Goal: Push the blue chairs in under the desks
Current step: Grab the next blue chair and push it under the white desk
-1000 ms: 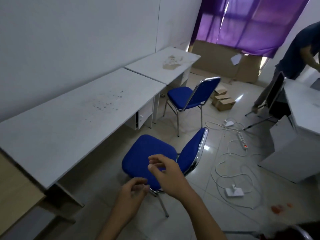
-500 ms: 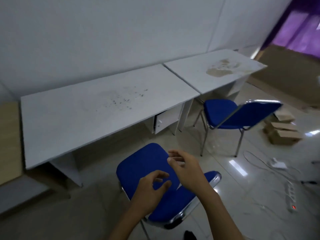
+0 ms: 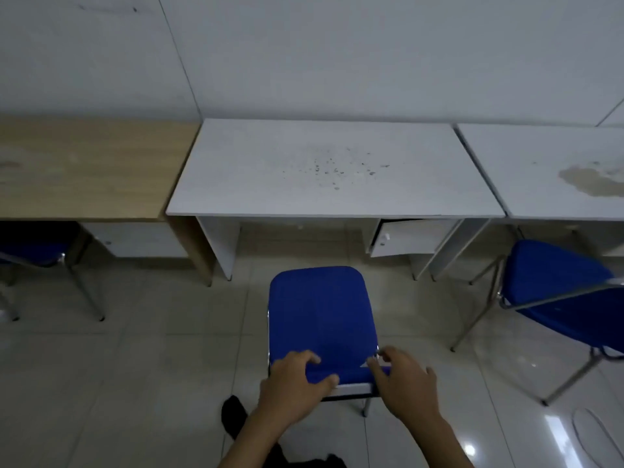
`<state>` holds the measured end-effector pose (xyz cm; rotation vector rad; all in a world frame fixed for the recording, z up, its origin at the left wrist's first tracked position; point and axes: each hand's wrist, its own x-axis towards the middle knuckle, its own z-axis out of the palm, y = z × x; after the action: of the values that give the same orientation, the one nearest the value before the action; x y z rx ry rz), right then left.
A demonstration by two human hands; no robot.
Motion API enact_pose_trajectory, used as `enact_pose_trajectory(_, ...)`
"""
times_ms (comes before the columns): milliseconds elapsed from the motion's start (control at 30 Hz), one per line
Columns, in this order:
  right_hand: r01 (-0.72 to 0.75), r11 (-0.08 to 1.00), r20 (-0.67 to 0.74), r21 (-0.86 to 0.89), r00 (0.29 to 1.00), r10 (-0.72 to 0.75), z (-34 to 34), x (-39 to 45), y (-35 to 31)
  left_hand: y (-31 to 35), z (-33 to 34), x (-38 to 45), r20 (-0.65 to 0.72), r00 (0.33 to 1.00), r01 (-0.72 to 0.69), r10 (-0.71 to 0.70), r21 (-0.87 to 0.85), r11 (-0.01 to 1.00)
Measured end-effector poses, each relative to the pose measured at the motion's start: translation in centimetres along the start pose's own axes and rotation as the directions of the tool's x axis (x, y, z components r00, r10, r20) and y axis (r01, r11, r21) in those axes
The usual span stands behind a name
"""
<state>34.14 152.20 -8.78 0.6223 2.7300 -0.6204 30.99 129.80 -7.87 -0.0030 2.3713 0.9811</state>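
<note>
Both hands, left [image 3: 297, 383] and right [image 3: 405, 383], grip closed on the middle chair [image 3: 320, 319] backrest, still clear of the white bench [image 3: 334, 170]; right chair [image 3: 560, 292] also unpushed.

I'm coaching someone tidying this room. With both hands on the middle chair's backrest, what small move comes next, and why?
Probably push the middle chair straight forward. Both the left hand and right hand grip its backrest, its seat faces the open knee space under the white desk, and bare floor lies between them.
</note>
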Motion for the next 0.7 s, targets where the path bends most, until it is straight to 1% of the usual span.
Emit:
enact_pose_trajectory(33, -0.028, 0.999, -0.013, 0.019, 1.000, 0.028, 0.0, -0.2, 1.0, -0.5, 0.4, -0.3, 0.005, 0.998, 0.064, -0.064, 0.015, 0.998)
enact_pose_trajectory(100, -0.053, 0.995, 0.018, 0.088, 0.998, 0.052, 0.3, -0.6, 2.6, -1.4, 1.4, -0.7, -0.008, 0.989, 0.148, -0.148, -0.039, 0.988)
enact_pose_trajectory(133, -0.051, 0.988, 0.060, 0.148, 0.997, 0.043, 0.5, -0.9, 3.1, -1.6, 2.0, -0.8, -0.032, 0.986, 0.163, -0.166, -0.079, 0.983)
enact_pose_trajectory(200, -0.051, 0.941, 0.131, 0.335, 0.991, 0.007, 0.7, -1.5, 3.5, -1.5, 3.1, -1.0, -0.072, 0.980, 0.176, -0.188, -0.154, 0.972)
enact_pose_trajectory(267, -0.041, 0.894, 0.155, 0.446, 0.987, -0.032, 0.7, -1.4, 3.6, -0.9, 3.7, -0.9, -0.105, 0.975, 0.175, -0.196, -0.179, 0.968)
enact_pose_trajectory(333, -0.013, 0.878, 0.136, 0.478, 0.989, -0.059, 0.7, -1.1, 3.4, -0.7, 3.7, -0.5, -0.146, 0.973, 0.152, -0.179, -0.180, 0.972)
enact_pose_trajectory(433, -0.002, 0.838, 0.096, 0.546, 0.994, -0.060, 1.0, -0.2, 2.7, -1.2, 3.0, 0.8, -0.218, 0.965, 0.099, -0.145, -0.208, 0.973)
enact_pose_trajectory(500, 0.005, 0.830, 0.085, 0.558, 0.994, -0.064, 1.2, 0.7, 1.7, -1.4, 2.1, 1.9, -0.253, 0.959, 0.071, -0.130, -0.229, 0.971)
enact_pose_trajectory(600, 0.020, 0.807, 0.054, 0.591, 0.996, -0.065, 1.3, 2.9, 0.1, -1.2, 0.3, 4.2, -0.246, 0.959, 0.063, -0.137, -0.288, 0.956)
enact_pose_trajectory(700, 0.030, 0.799, 0.043, 0.600, 0.997, -0.069, 1.0, 5.4, -1.8, -0.9, -1.5, 6.6, -0.246, 0.961, 0.054, -0.129, -0.289, 0.956)
